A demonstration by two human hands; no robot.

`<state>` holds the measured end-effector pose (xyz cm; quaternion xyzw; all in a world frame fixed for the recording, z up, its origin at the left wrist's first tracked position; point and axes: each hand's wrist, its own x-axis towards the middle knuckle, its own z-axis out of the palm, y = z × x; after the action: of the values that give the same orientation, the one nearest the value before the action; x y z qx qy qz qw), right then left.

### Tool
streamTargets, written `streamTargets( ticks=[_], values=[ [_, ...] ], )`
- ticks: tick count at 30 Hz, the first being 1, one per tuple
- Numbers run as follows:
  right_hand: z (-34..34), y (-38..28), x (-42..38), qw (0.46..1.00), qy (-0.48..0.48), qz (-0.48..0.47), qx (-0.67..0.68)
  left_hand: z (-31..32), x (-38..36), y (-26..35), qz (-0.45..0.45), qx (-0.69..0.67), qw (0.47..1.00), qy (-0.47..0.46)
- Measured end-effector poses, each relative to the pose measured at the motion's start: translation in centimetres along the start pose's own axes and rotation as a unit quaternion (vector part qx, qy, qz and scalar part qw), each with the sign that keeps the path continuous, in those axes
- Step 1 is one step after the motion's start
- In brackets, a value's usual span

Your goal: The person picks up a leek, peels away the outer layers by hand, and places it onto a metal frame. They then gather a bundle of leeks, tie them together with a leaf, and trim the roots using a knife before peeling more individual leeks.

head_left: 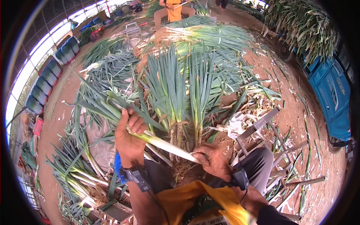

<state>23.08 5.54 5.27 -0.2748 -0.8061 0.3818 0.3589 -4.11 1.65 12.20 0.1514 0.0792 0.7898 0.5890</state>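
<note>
A long green onion [168, 145] lies slantwise across my lap, its green leaves to the upper left and its white stem to the lower right. The fingers of my left hand [129, 131] wrap around it where the leaves meet the white stem. My right hand [214, 160] pinches the white lower end, and the fingers hide its tip. Just beyond my hands, a bundle of green onions [168, 88] stands with leaves up and roots down. Beside it on the right is a thinner upright bunch [200, 90].
Heaps of green onions [210, 35] cover the ground ahead, with more lying at the lower left [80, 176]. Peeled skins [240, 123] and a metal frame [258, 125] are on my right. A blue vehicle [332, 93] stands far right. Another person [174, 11] sits ahead.
</note>
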Motion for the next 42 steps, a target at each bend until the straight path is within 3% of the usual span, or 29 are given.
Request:
streamTargets(
  ticks=[2, 5, 8, 11, 12, 14, 16, 18, 22, 24, 26, 29, 32, 33, 36, 40, 42],
  values=[
    [0.4, 0.3, -0.4, 1.000, 0.006, -0.026, -0.009, 0.1, 0.1, -0.3, 0.003, -0.002, 1.000, -0.003],
    [0.7, 0.0, -0.5, 0.997, 0.081, 0.008, -0.002, 0.0, 0.2, -1.0, 0.035, 0.017, 0.999, 0.009],
    [0.7, -1.2, 0.3, 0.990, 0.124, 0.004, -0.068, 2.7, 0.3, -3.5, 0.106, 0.083, 0.977, 0.164],
    [1.3, -1.1, 1.0, 0.985, 0.151, -0.021, -0.076, -0.1, 1.0, -4.2, 0.062, 0.153, 0.982, 0.094],
    [1.6, -0.8, 0.9, 0.986, 0.158, 0.005, -0.049, -0.7, 0.7, -4.1, 0.047, 0.136, 0.988, 0.060],
    [1.9, 0.1, 0.8, 0.983, 0.174, 0.053, -0.001, -0.4, 0.6, -3.9, 0.044, 0.123, 0.988, 0.081],
    [1.4, 2.5, 0.2, 0.958, 0.193, 0.188, 0.099, -0.9, 0.4, -2.6, 0.047, 0.085, 0.994, 0.048],
    [0.1, 3.8, -0.3, 0.909, 0.231, 0.212, 0.274, -1.2, 0.3, -1.4, 0.048, 0.063, 0.996, 0.030],
    [-0.4, 2.1, 0.4, 0.915, 0.221, 0.180, 0.285, -1.1, -0.2, -0.5, 0.035, 0.033, 0.998, 0.027],
    [-1.4, 1.7, -0.1, 0.883, 0.084, 0.192, 0.420, -0.8, -0.2, -0.4, 0.034, 0.022, 0.999, 0.031],
    [-1.9, 1.4, -0.5, 0.900, 0.004, 0.233, 0.367, -0.9, -0.2, -0.2, 0.043, 0.015, 0.999, 0.027],
    [-1.4, 2.5, -1.3, 0.984, 0.030, 0.126, 0.125, -1.3, -0.1, 0.2, 0.039, -0.010, 0.999, 0.008],
    [-1.9, 1.3, -1.0, 0.996, -0.003, 0.092, 0.004, -1.5, 0.0, 0.1, 0.038, -0.009, 0.999, -0.005],
    [-1.5, 1.1, -0.5, 0.999, 0.026, 0.020, -0.028, -1.6, -0.1, 0.1, 0.040, -0.005, 0.999, -0.012],
    [-0.2, 3.0, -1.2, 1.000, -0.021, -0.010, -0.006, -2.3, -0.1, 0.1, 0.049, 0.020, 0.999, 0.004],
    [-0.3, 1.7, -1.7, 0.999, 0.018, 0.018, 0.035, -3.4, 0.1, 0.3, 0.041, -0.044, 0.998, -0.025],
    [0.2, 2.3, -1.9, 0.997, 0.045, -0.055, 0.036, -2.9, -0.2, 0.1, 0.045, -0.033, 0.998, -0.024]
  ],
)
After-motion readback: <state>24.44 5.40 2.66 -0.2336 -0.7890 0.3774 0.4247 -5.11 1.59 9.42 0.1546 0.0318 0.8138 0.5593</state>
